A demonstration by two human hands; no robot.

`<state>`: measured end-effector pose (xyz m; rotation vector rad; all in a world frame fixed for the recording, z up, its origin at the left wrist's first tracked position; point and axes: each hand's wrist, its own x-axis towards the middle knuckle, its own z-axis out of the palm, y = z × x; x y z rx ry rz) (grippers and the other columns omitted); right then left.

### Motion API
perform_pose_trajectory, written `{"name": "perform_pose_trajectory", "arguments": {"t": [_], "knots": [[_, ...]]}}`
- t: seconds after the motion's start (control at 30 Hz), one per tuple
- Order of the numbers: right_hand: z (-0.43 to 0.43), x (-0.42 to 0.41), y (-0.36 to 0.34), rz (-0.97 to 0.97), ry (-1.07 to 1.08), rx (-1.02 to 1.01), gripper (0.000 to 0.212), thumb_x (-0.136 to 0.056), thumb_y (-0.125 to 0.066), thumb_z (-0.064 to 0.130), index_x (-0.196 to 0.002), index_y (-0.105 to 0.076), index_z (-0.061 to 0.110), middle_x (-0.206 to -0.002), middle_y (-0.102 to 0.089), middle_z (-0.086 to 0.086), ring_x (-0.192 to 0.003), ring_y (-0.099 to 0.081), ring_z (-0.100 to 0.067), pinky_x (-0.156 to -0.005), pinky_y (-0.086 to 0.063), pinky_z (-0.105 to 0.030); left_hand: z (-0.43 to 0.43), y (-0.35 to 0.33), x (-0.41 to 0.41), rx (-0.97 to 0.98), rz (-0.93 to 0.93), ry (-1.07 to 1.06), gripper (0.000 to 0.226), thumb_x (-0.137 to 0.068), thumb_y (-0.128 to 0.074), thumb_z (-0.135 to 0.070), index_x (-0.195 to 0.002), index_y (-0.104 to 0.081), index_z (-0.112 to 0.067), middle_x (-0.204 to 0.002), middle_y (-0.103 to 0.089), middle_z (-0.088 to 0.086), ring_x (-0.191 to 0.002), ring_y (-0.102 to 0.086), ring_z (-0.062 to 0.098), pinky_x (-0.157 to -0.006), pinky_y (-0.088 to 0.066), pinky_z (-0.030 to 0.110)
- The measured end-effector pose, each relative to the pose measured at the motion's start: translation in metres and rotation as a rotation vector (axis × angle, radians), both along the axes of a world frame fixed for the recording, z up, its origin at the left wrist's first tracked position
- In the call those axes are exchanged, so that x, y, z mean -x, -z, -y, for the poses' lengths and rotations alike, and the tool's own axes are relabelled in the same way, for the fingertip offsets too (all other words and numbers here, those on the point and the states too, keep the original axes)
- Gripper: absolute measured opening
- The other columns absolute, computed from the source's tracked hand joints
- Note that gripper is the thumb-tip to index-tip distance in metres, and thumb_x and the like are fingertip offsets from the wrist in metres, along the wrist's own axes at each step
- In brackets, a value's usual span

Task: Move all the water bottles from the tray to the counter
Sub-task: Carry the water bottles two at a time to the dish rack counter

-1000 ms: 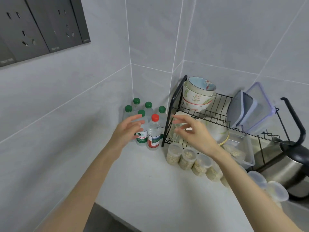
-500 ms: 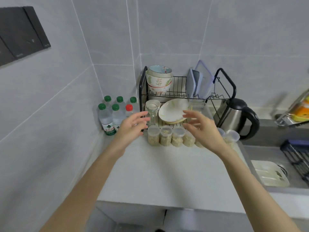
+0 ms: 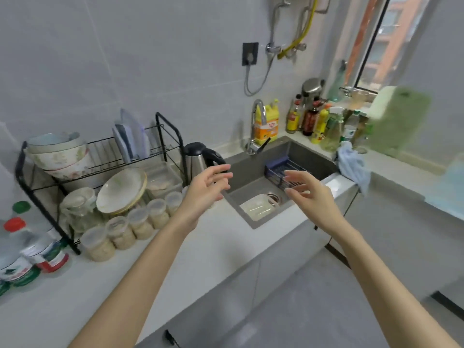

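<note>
The water bottles (image 3: 23, 249) sit at the far left edge, on the table (image 3: 206, 247) just left of the dish rack (image 3: 108, 151). The frame border cuts them off and motion blur smears them: one red cap (image 3: 15, 224), one green cap (image 3: 21, 205) and some labels can be made out, but their number cannot be told, nor whether anything lies under them. At the right a pale green shape (image 3: 399, 119) by the window is too blurred to name, and the condiment bottles (image 3: 313, 116) behind the sink (image 3: 251, 182) run together. The left hand (image 3: 207, 190) hangs in front of the kettle (image 3: 195, 156), partly covering its base, and the right hand (image 3: 310, 194) hangs over the sink's near side. The two are apart, palms turned toward each other, fingers loosely spread, holding nothing and touching nothing. Half a second ago the view faced the corner, with the bottles fully in sight left of the rack and both hands in front of the row of jars (image 3: 120, 234). Since then the view has swung right, bringing in the sink and window and pushing the bottles to the edge, well away from both hands.
</note>
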<state>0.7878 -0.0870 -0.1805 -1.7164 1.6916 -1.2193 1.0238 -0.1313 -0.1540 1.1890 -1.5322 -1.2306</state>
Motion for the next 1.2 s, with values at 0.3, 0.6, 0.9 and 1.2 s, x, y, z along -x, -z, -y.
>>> {"name": "perform_pose_trajectory", "arguments": {"t": [0.3, 0.6, 0.9, 1.2], "knots": [[-0.111, 0.183, -0.011, -0.002, 0.409, 0.043, 0.032, -0.09, -0.06, 0.015, -0.121, -0.058, 0.022, -0.117, -0.062, 0.01, -0.097, -0.062, -0.009, -0.083, -0.051, -0.02, -0.024, -0.013, 0.223, 0.027, 0.021, 0.401, 0.033, -0.096, -0.049, -0.012, -0.127, -0.056, -0.023, -0.114, -0.065, -0.008, -0.104, -0.063, 0.011, -0.091, -0.052, 0.032], [-0.24, 0.37, -0.017, -0.049, 0.715, 0.018, 0.036, -0.091, -0.059, 0.015, -0.126, -0.056, 0.022, -0.121, -0.062, 0.008, -0.096, -0.061, -0.009, -0.089, -0.052, -0.03, -0.099, -0.013, 0.471, 0.012, -0.045, 0.744, 0.029, -0.098, -0.047, -0.013, -0.122, -0.055, -0.027, -0.116, -0.064, -0.006, -0.102, -0.062, 0.013, -0.094, -0.049, 0.034], [-0.327, 0.507, -0.021, 0.075, 0.973, 0.034, 0.035, -0.091, -0.059, 0.017, -0.126, -0.056, 0.025, -0.12, -0.06, 0.014, -0.099, -0.059, -0.005, -0.076, -0.044, -0.007, -0.162, -0.018, 0.666, 0.023, -0.038, 0.978, 0.032, -0.097, -0.048, -0.015, -0.124, -0.057, -0.029, -0.117, -0.066, -0.008, -0.104, -0.064, 0.011, -0.091, -0.053, 0.03], [-0.376, 0.656, -0.014, 0.152, 1.215, 0.073, 0.034, -0.09, -0.06, 0.015, -0.123, -0.058, 0.024, -0.12, -0.06, 0.015, -0.091, -0.059, -0.001, -0.076, -0.044, -0.008, -0.206, -0.01, 0.858, 0.05, -0.041, 1.213, 0.03, -0.097, -0.048, -0.013, -0.121, -0.057, -0.029, -0.118, -0.065, -0.006, -0.106, -0.064, 0.014, -0.094, -0.052, 0.033]]}}
